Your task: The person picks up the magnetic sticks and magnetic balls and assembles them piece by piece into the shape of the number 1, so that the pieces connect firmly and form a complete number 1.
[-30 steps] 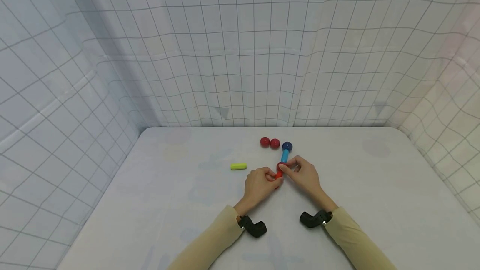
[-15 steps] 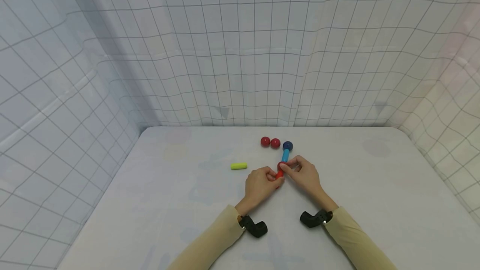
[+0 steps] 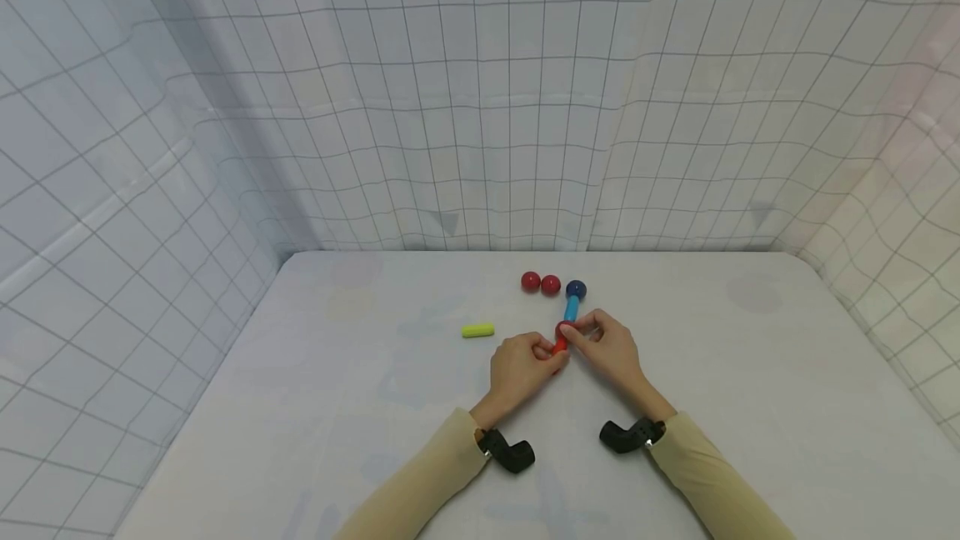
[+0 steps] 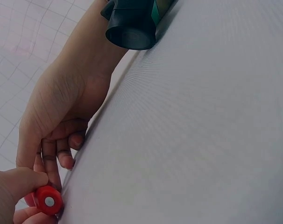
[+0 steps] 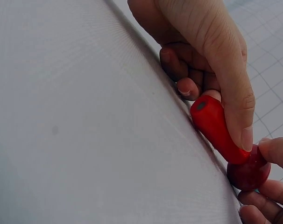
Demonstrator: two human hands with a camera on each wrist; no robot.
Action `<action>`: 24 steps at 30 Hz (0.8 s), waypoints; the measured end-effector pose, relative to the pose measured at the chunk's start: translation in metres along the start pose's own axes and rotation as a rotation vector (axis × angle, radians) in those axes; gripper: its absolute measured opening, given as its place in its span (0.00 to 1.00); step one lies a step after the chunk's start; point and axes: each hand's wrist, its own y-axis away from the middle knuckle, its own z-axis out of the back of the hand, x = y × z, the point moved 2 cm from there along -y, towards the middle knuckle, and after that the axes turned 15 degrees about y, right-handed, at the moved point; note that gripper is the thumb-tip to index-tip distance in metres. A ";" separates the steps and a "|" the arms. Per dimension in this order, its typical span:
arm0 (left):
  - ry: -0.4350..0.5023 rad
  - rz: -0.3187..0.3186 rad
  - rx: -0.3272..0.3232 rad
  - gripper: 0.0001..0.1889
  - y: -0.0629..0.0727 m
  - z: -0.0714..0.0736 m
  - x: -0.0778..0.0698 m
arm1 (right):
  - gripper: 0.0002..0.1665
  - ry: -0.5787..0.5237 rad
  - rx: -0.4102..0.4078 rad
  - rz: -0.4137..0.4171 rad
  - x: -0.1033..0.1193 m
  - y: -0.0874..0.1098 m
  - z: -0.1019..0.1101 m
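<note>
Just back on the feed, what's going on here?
A person's left hand grips a bright red rod, its end against the shiny dark red ball pinched in the right hand. On the ball's far side, a light blue rod leads to a glossy navy ball. Left of that, two more shiny dark red balls and a yellow-green rod lie on the white table, untouched.
</note>
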 end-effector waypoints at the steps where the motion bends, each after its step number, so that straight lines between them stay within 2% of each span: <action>1: 0.001 -0.002 0.000 0.13 0.000 0.000 0.000 | 0.19 0.000 -0.001 0.000 0.000 0.000 0.000; 16: -0.004 0.000 0.001 0.13 -0.002 -0.002 0.002 | 0.18 -0.008 -0.024 0.003 -0.001 -0.001 0.000; 24: -0.049 -0.002 -0.006 0.14 -0.003 -0.004 0.001 | 0.17 -0.019 -0.025 -0.010 -0.001 -0.001 0.001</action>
